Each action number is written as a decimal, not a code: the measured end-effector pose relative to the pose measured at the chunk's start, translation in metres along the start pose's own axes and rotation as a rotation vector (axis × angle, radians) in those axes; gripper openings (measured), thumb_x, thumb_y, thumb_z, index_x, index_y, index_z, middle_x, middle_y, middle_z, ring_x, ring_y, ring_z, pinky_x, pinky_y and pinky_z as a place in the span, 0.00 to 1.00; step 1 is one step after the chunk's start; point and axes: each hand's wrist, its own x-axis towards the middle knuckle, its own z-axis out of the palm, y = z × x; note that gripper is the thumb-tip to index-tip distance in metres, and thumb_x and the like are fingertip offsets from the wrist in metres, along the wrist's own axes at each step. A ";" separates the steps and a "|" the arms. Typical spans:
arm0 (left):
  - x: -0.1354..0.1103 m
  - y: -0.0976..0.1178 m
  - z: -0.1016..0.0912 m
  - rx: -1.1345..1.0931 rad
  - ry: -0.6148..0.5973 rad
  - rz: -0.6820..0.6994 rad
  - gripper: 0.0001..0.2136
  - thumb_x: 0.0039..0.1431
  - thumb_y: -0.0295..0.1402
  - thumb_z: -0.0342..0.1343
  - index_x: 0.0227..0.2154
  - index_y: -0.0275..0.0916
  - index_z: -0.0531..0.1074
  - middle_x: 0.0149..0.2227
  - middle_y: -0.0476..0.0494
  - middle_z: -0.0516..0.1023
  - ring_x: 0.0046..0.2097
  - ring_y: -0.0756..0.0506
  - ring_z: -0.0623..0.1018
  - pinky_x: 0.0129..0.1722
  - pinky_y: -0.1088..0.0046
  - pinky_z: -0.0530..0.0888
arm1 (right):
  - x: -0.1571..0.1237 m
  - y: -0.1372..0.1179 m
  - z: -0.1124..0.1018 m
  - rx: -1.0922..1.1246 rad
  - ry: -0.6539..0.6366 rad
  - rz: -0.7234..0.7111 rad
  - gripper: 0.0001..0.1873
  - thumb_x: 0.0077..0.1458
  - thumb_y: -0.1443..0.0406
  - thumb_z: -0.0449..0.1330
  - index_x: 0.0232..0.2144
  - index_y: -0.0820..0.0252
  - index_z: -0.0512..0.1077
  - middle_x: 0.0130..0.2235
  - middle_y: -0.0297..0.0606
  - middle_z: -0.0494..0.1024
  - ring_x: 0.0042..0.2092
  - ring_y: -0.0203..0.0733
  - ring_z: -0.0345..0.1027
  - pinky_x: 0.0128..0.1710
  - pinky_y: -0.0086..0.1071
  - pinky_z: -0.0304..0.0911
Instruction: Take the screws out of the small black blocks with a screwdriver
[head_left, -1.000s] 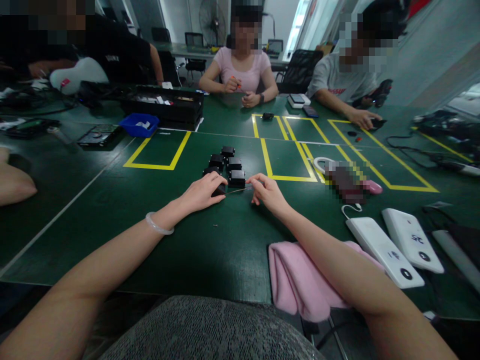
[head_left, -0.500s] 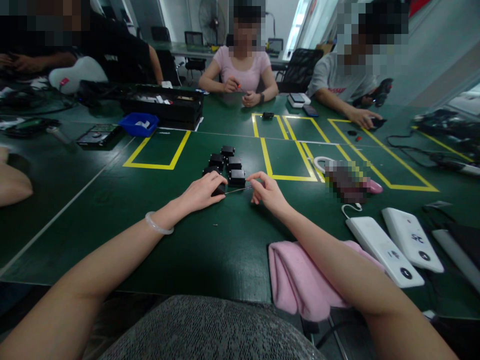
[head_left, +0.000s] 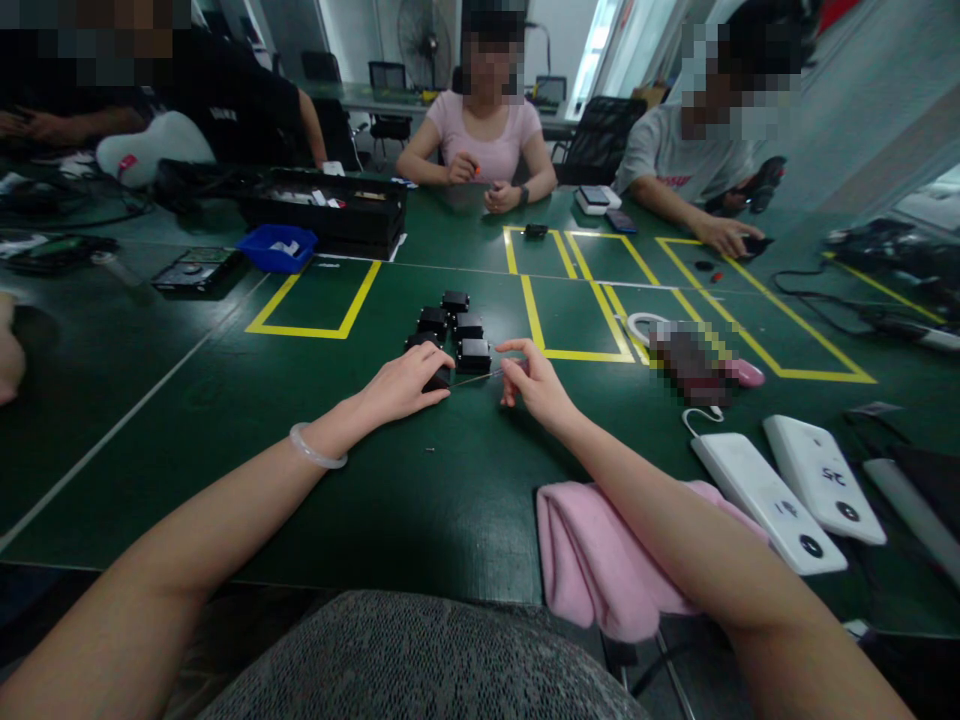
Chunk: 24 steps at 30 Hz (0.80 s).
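My left hand (head_left: 401,385) is closed round a small black box-shaped part (head_left: 439,379), like a servo motor, and holds it against the table. Several similar black parts (head_left: 474,355) stand in a cluster just beyond and beside it. My right hand (head_left: 536,380) pinches a thin metal screwdriver-like tool (head_left: 474,379) between thumb and fingers. The shaft points left, its tip at the right side of the held part; whether it touches is too small to tell. Closer to me, a tiny screw (head_left: 430,449) lies on the table.
A pink cloth (head_left: 592,560) lies under my right forearm. White power banks (head_left: 769,500) sit to the right. Yellow tape (head_left: 296,332) marks rectangles on the green table (head_left: 315,530). A blue tray (head_left: 277,250) and black box (head_left: 337,215) stand at the back left. Co-workers sit opposite.
Both hands stay almost in place; my right fingers and the tool have shifted very slightly. At the left edge, another person's arm has drawn back a little.
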 end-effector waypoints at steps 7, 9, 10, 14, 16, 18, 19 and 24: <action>0.000 0.000 0.001 0.002 -0.003 -0.005 0.18 0.63 0.34 0.60 0.54 0.40 0.67 0.54 0.39 0.71 0.53 0.38 0.75 0.47 0.62 0.77 | 0.000 0.001 -0.001 -0.020 0.012 0.038 0.14 0.62 0.52 0.58 0.37 0.57 0.66 0.14 0.17 0.58 0.16 0.31 0.59 0.23 0.28 0.66; 0.000 0.000 0.000 0.002 -0.004 -0.004 0.18 0.63 0.34 0.60 0.54 0.40 0.67 0.54 0.39 0.71 0.53 0.38 0.75 0.46 0.62 0.77 | 0.000 0.001 -0.001 -0.028 0.009 0.038 0.14 0.62 0.53 0.58 0.37 0.57 0.66 0.13 0.16 0.56 0.15 0.31 0.59 0.23 0.28 0.66; 0.000 0.000 0.000 0.000 -0.003 -0.002 0.18 0.64 0.34 0.60 0.54 0.40 0.67 0.54 0.39 0.71 0.53 0.38 0.75 0.46 0.62 0.77 | 0.000 0.001 -0.001 -0.024 0.007 0.034 0.14 0.62 0.53 0.58 0.38 0.57 0.66 0.14 0.16 0.57 0.15 0.31 0.59 0.23 0.28 0.66; 0.000 -0.001 0.001 -0.006 -0.001 -0.003 0.17 0.64 0.34 0.59 0.54 0.40 0.67 0.54 0.39 0.71 0.53 0.38 0.75 0.46 0.62 0.77 | 0.000 0.000 -0.001 0.011 0.003 0.023 0.13 0.61 0.55 0.60 0.42 0.55 0.64 0.17 0.17 0.65 0.17 0.31 0.60 0.22 0.28 0.66; 0.000 -0.001 0.001 -0.006 -0.004 -0.007 0.17 0.64 0.34 0.59 0.54 0.40 0.67 0.54 0.39 0.71 0.53 0.38 0.75 0.46 0.62 0.77 | 0.000 0.000 -0.001 0.006 0.009 0.032 0.13 0.61 0.55 0.60 0.41 0.56 0.64 0.17 0.18 0.65 0.17 0.31 0.60 0.22 0.28 0.66; 0.000 -0.001 0.001 -0.007 -0.005 -0.008 0.17 0.64 0.35 0.59 0.54 0.40 0.67 0.54 0.39 0.71 0.53 0.38 0.75 0.45 0.62 0.77 | 0.000 0.000 -0.001 -0.017 0.021 0.040 0.12 0.62 0.55 0.58 0.39 0.57 0.66 0.15 0.18 0.63 0.16 0.31 0.60 0.22 0.28 0.66; 0.000 -0.001 0.001 -0.008 -0.006 -0.006 0.17 0.64 0.35 0.58 0.54 0.40 0.67 0.54 0.39 0.71 0.53 0.38 0.75 0.45 0.62 0.77 | 0.000 0.001 -0.001 -0.031 0.025 0.042 0.12 0.63 0.55 0.58 0.37 0.57 0.66 0.14 0.18 0.61 0.16 0.31 0.59 0.23 0.28 0.66; 0.000 -0.001 0.001 -0.002 -0.009 -0.013 0.17 0.64 0.35 0.58 0.54 0.40 0.67 0.54 0.39 0.70 0.53 0.38 0.75 0.44 0.63 0.77 | 0.000 0.000 -0.001 -0.023 0.023 0.038 0.11 0.62 0.56 0.59 0.39 0.57 0.66 0.15 0.17 0.61 0.16 0.31 0.59 0.23 0.28 0.66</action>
